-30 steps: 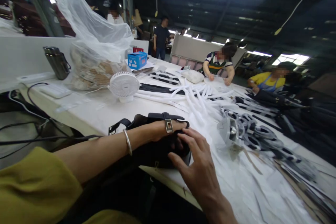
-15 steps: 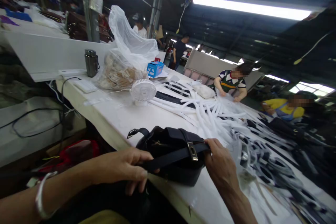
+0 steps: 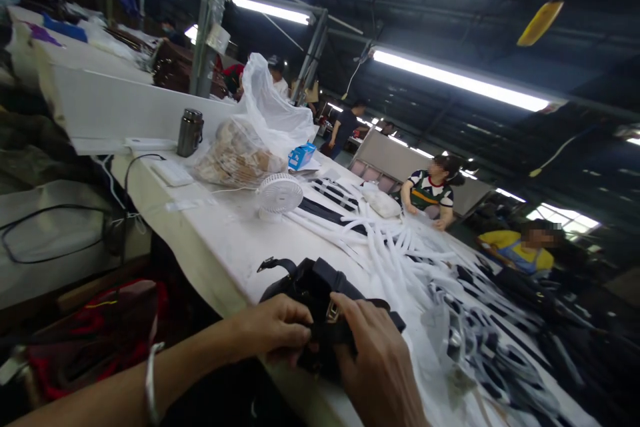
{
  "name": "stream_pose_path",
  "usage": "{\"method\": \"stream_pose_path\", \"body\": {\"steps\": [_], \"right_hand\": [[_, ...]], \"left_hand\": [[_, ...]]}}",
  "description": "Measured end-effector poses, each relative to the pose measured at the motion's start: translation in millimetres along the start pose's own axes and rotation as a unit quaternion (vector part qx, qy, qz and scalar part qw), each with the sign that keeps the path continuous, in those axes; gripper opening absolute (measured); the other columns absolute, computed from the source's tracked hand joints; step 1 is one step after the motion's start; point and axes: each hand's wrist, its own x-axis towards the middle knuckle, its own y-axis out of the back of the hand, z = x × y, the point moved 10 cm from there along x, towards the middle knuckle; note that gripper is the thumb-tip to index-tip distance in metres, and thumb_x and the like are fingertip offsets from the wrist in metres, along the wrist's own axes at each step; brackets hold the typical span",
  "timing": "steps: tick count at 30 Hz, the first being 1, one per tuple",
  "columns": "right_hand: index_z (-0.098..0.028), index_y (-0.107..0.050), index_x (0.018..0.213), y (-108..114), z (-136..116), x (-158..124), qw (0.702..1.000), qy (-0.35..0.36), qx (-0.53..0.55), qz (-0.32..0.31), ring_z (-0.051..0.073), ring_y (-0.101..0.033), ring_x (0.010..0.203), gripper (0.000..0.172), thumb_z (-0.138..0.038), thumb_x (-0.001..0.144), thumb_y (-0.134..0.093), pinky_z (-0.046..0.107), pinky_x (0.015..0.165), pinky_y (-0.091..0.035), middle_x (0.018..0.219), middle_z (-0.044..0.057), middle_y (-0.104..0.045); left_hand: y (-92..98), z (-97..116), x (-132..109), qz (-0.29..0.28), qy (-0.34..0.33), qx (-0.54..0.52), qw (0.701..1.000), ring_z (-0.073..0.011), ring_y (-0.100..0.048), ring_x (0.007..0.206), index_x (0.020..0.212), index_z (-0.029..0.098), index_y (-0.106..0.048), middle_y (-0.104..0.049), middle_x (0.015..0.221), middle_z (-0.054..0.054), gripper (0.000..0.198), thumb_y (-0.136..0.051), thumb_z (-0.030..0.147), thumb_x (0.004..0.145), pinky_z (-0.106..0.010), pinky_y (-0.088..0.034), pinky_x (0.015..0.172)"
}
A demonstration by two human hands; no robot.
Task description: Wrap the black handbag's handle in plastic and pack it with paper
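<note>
A black handbag with a strap and a metal buckle lies at the near edge of the white work table. My left hand, with a silver bangle on the wrist, is closed on the bag's strap at its near side. My right hand lies over the strap beside the buckle, its fingers curled on it. The two hands nearly touch on the bag.
Beyond the bag lie white straps, black straps, a small white fan, a filled plastic bag, a blue box and a steel flask. Two people work across the table. Cables hang at left.
The view has tilted upward. My right hand moved from the strap's right end inward onto the buckle, and my left hand shifted up the strap, so both hands have come together on the bag.
</note>
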Motion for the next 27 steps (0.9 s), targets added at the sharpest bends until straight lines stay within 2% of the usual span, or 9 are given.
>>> {"method": "stream_pose_path", "body": {"steps": [3,6,11,14,17,20,22,24,27], "right_hand": [[-0.022,-0.063,0.112,19.2,12.0,7.1,0.999,-0.026,0.008,0.036,0.02,-0.065,0.076,0.029,-0.016,0.09,-0.045,0.032,0.069,-0.047,0.088,0.004,-0.071],[-0.024,-0.066,0.11,45.5,57.3,6.6,0.987,-0.143,0.014,0.068,0.02,-0.066,0.079,0.027,-0.028,0.094,-0.045,0.031,0.071,-0.047,0.092,0.004,-0.072],[-0.02,-0.069,0.107,100.2,154.5,-49.1,0.891,-0.378,0.079,0.238,0.015,-0.055,0.064,0.037,-0.048,0.09,-0.05,0.026,0.056,-0.042,0.08,0.003,-0.064],[-0.016,-0.068,0.106,96.5,198.5,-101.9,0.822,-0.459,0.177,0.287,0.011,-0.047,0.053,0.044,-0.053,0.083,-0.058,0.023,0.048,-0.036,0.066,-0.001,-0.055],[-0.016,-0.068,0.102,68.2,220.9,-140.1,0.81,-0.501,0.227,0.203,0.012,-0.048,0.05,0.048,-0.055,0.074,-0.066,0.024,0.047,-0.039,0.059,-0.002,-0.055],[-0.015,-0.068,0.099,49.5,220.1,-160.3,0.815,-0.515,0.239,0.117,0.015,-0.052,0.049,0.053,-0.06,0.071,-0.064,0.027,0.048,-0.043,0.058,-0.001,-0.059],[-0.016,-0.069,0.097,54.5,206.7,-159.0,0.836,-0.507,0.189,0.088,0.017,-0.055,0.05,0.053,-0.063,0.074,-0.061,0.028,0.049,-0.044,0.057,0.0,-0.06],[-0.02,-0.072,0.097,66.3,180.9,-142.9,0.875,-0.467,0.109,0.067,0.019,-0.061,0.058,0.047,-0.061,0.077,-0.06,0.028,0.055,-0.048,0.065,0.002,-0.066],[-0.027,-0.073,0.098,80.0,122.8,-102.8,0.943,-0.327,0.028,0.065,0.021,-0.068,0.075,0.035,-0.056,0.079,-0.064,0.027,0.069,-0.052,0.085,0.003,-0.073]], "left_hand": [[-17.0,11.8,9.6,-0.051,-0.023,-0.023,0.998,-0.0069,-0.041,0.042,0.088,0.014,-0.067,-0.054,0.054,0.003,0.047,-0.064,0.06,0.079,-0.017,-0.033,0.042],[-14.3,11.8,0.5,-0.066,-0.021,-0.03,0.997,-0.007,-0.043,0.046,0.092,0.015,-0.066,-0.055,0.058,0.003,0.044,-0.065,0.057,0.08,-0.018,-0.039,0.049],[22.3,-27.0,-35.7,-0.037,0.045,0.048,0.997,-0.0097,-0.048,0.055,0.095,0.017,-0.064,-0.054,0.063,0.003,0.044,-0.062,0.059,0.081,-0.019,-0.041,0.054],[42.3,-58.6,-55.7,-0.013,0.107,0.073,0.992,-0.0094,-0.045,0.055,0.093,0.018,-0.063,-0.053,0.065,0.004,0.04,-0.065,0.055,0.078,-0.019,-0.039,0.054],[47.1,-71.0,-60.7,-0.006,0.109,0.075,0.991,-0.0091,-0.045,0.056,0.086,0.017,-0.063,-0.053,0.069,0.003,0.039,-0.066,0.054,0.076,-0.019,-0.038,0.053],[37.8,-61.3,-50.8,-0.014,0.069,0.071,0.995,-0.0123,-0.054,0.062,0.086,0.017,-0.063,-0.059,0.075,0.001,0.038,-0.061,0.054,0.08,-0.021,-0.043,0.058],[22.9,-50.2,-41.7,-0.032,0.058,0.097,0.993,-0.0179,-0.062,0.08,0.097,0.019,-0.065,-0.066,0.089,-0.001,0.031,-0.06,0.046,0.081,-0.025,-0.049,0.072],[3.4,-37.1,-32.4,-0.047,0.053,0.141,0.987,-0.023,-0.06,0.103,0.117,0.025,-0.063,-0.067,0.112,-0.002,0.04,-0.064,0.035,0.079,-0.031,-0.047,0.091],[-30.9,-18.5,-17.7,-0.054,0.027,0.176,0.983,-0.0281,-0.052,0.122,0.138,0.031,-0.051,-0.058,0.136,-0.002,0.071,-0.073,0.03,0.07,-0.037,-0.039,0.105]]}}
